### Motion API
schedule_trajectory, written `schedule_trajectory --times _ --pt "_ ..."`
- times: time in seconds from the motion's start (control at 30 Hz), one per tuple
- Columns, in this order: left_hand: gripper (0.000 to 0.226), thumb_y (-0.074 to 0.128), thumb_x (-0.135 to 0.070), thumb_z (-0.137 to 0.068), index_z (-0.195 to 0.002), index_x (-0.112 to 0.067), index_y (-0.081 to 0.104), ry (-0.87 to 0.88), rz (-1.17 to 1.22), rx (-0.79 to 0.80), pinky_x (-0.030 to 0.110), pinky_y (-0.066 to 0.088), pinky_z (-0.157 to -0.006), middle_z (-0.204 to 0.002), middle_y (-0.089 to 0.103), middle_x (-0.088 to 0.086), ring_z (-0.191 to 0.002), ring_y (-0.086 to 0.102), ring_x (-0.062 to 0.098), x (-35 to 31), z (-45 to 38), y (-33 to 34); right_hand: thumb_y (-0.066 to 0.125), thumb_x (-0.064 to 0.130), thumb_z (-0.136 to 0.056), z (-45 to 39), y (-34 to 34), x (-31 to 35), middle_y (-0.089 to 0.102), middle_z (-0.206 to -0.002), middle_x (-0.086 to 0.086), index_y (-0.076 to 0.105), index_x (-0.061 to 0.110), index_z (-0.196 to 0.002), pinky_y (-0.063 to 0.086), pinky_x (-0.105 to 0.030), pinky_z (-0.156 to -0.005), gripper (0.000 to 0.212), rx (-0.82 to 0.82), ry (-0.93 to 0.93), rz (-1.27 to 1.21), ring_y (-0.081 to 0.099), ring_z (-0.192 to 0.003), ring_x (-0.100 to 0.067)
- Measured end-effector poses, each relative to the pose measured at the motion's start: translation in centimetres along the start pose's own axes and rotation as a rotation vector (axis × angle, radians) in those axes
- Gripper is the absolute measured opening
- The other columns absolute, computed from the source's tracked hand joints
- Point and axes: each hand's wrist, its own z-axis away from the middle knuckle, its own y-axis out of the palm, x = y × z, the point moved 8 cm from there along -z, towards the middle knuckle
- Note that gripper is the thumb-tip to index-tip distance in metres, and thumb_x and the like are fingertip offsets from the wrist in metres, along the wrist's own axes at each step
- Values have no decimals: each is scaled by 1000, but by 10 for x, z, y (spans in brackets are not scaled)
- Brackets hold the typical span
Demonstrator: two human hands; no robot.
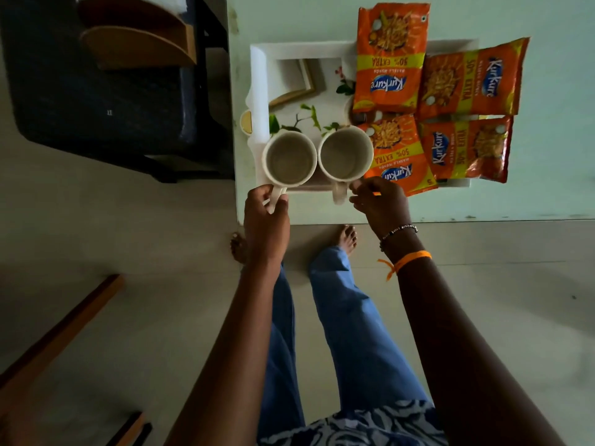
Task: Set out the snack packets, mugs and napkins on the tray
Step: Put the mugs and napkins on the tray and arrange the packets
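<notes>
A white tray (pixel 259 78) with a leaf print lies on the pale table (pixel 547 201). Two empty white mugs stand side by side at the tray's near edge: the left mug (pixel 289 158) and the right mug (pixel 345 153). My left hand (pixel 265 214) pinches the left mug's handle. My right hand (pixel 378 202) hovers beside the right mug's handle, its fingers curled and just apart from the handle. Several orange Kurkure snack packets (pixel 391 56) cover the tray's right half, some hanging over its edge. No napkins are in view.
A dark chair (pixel 96 91) with a wooden shelf piece on it stands left of the table. The table's near edge runs just past my hands. My legs and bare feet are on the pale floor below. A wooden bar (pixel 58 336) lies at the lower left.
</notes>
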Motion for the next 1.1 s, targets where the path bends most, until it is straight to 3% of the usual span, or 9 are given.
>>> schedule_trajectory --times 0.1,0.2,0.23,0.4,0.6,0.73,0.87,0.93,1.1 --pt "27 55 -21 -89 -115 -16 54 26 31 -59 30 47 -91 -123 58 3 -110 55 16 -8 2 -9 54 11 -88 -3 -15 5 68 -90 -24 64 -2 -89 50 -56 -88 16 -14 -6 45 65 -88 -39" --pt "24 54 -14 -88 -112 -15 56 20 116 -96 5 45 -71 -115 60 -1 -98 56 7 -16 -3 -20 54 11 -87 -5 -32 29 67 -82 -22 63 4 -83 53 -52 -84 12 -49 -63 73 63 -76 -31" --pt "25 54 -13 -88 -113 -14 57 10 144 -102 6 44 -69 -114 60 0 -97 57 8 -19 -6 -24 55 12 -87 -5 -35 40 65 -79 -18 63 6 -82 54 -52 -83 12 -49 -83 64 62 -74 -30" --pt "29 50 -7 -90 -119 -8 55 -21 226 -107 40 45 -102 -123 59 14 -114 56 26 -33 -33 -50 53 10 -88 -6 -4 98 60 -79 -14 63 0 -90 53 -55 -83 14 75 -199 33 59 -76 -29" --pt "26 50 -9 -91 -116 -12 55 -63 336 -172 38 44 -103 -115 59 5 -108 57 18 -39 -80 -108 54 9 -86 -9 76 160 66 -86 -17 65 3 -87 49 -55 -89 12 193 -275 83 63 -83 -36" --pt "21 49 -8 -91 -108 -19 55 -52 363 -183 28 46 -92 -107 58 -2 -103 57 14 -44 -120 -146 55 8 -84 -15 135 208 65 -86 -7 65 6 -89 49 -28 -77 11 168 -392 157 65 -82 -31" --pt "19 50 -9 -91 -103 -23 55 -53 353 -196 17 44 -76 -96 58 -12 -94 57 6 -46 -158 -179 57 5 -81 -30 184 256 58 -118 -16 57 5 -113 46 -34 -91 32 83 -545 201 59 -103 -30" --pt "21 50 -9 -91 -109 -18 56 -44 336 -206 18 44 -79 -100 59 -7 -95 57 7 -51 -176 -193 61 9 -79 -42 207 276 52 -129 -15 51 8 -125 36 -29 -99 47 81 -630 309 51 -117 -30" --pt "21 50 -11 -91 -109 -20 56 -28 284 -172 18 45 -79 -106 59 -5 -99 58 9 -60 -211 -210 69 14 -74 -62 242 295 52 -131 -11 46 12 -130 33 -28 -100 60 142 -704 517 45 -121 -30"
